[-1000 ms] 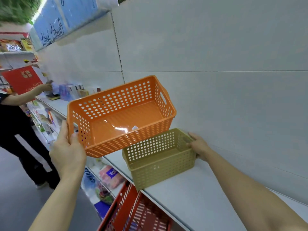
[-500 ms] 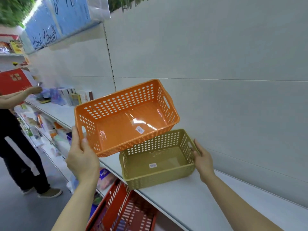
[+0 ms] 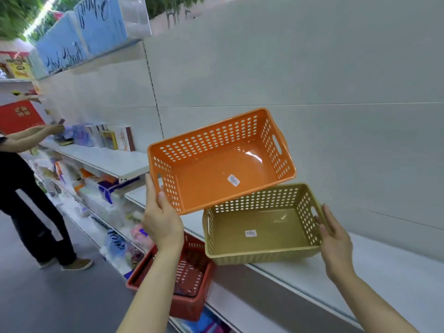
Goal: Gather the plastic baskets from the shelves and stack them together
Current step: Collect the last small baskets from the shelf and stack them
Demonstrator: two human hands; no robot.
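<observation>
The orange basket (image 3: 223, 162) hung tilted in the air, its near end grasped by the left hand (image 3: 162, 218), overlapping the far corner of the tan basket (image 3: 262, 227). The tan basket sat on the white shelf (image 3: 384, 272), the right hand (image 3: 332, 239) gripping its right handle end. A red basket (image 3: 189, 280) lay below.

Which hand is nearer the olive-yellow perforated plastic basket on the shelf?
Right. The right hand grips the olive-yellow perforated plastic basket at its right end handle; the left hand holds the orange perforated plastic basket off to its left.
</observation>
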